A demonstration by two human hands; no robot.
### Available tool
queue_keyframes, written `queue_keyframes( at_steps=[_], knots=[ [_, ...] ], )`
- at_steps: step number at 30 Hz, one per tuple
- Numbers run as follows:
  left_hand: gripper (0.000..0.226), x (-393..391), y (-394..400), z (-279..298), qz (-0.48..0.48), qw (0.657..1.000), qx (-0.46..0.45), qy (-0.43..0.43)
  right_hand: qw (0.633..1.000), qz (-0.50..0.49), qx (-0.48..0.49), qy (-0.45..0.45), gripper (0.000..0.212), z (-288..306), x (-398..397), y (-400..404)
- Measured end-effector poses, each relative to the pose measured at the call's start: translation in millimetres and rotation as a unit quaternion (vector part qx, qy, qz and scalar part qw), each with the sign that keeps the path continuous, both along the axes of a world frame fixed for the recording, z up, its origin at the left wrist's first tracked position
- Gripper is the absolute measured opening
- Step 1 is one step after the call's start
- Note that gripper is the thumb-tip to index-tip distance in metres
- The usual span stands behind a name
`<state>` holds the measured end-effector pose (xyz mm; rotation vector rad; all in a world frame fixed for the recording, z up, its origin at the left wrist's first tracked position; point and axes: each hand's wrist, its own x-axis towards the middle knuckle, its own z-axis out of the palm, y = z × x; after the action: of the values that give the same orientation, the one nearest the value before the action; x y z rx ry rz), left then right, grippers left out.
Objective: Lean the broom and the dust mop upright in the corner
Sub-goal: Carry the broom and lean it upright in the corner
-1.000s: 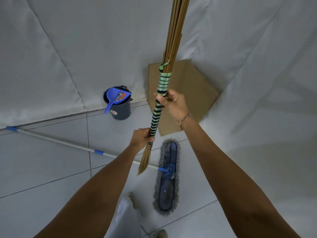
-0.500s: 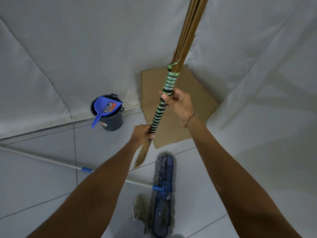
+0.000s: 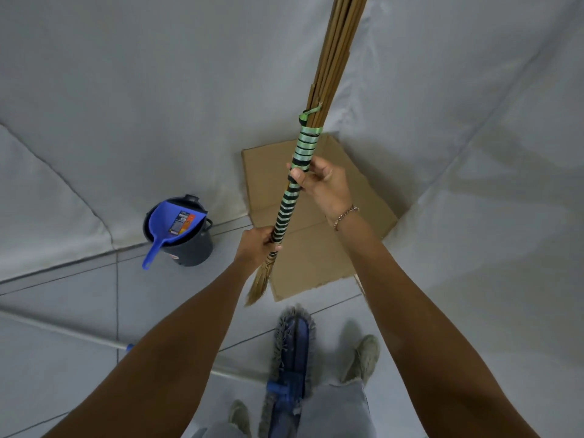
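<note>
Two hands clamp the broom (image 3: 292, 191): left hand (image 3: 257, 245) low on the striped binding, right hand (image 3: 322, 184) higher. Below them, the dust mop (image 3: 292, 352) lies on the floor.

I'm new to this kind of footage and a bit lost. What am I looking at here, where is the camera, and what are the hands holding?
There is no machine here. The one picture comes from a camera worn on a person's head, looking forward and down at their own arms. Both hands grip a broom by its green-and-black wrapped handle: the left hand low down, the right hand higher. The broom is held off the floor, its long sticks pointing up. Ahead, two cloth-covered walls meet in a corner, with flat cardboard there. On the tiled floor lies the dust mop, between the person's feet, its pole running left. A dark bucket holding a blue dustpan stands by the left wall.
</note>
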<state>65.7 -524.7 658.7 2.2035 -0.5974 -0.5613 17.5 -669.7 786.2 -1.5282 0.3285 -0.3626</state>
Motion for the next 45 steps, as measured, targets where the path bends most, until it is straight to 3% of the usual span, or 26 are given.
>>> queue_keyframes(
  at_steps=[10,16,27,33,45],
  knots=[
    [0.009,33,-203,-9,0.087,0.995,0.043,-0.019,0.998,0.043,-0.02,0.031,0.033,-22,65,-215],
    [0.024,42,-289,-21,0.145,0.988,0.047,0.01,0.994,0.094,-0.048,0.041,0.03,-29,86,-300],
    [0.015,88,-330,-41,0.213,0.976,0.029,0.025,0.99,0.126,-0.053,0.046,0.03,-49,152,-332],
    [0.012,151,-354,-60,0.169,0.982,0.056,0.061,0.991,0.099,-0.06,0.063,0.031,-62,207,-357],
    [0.015,258,-408,-155,0.181,0.966,0.077,0.168,0.99,-0.003,-0.078,0.115,0.028,-166,309,-397]
  ],
)
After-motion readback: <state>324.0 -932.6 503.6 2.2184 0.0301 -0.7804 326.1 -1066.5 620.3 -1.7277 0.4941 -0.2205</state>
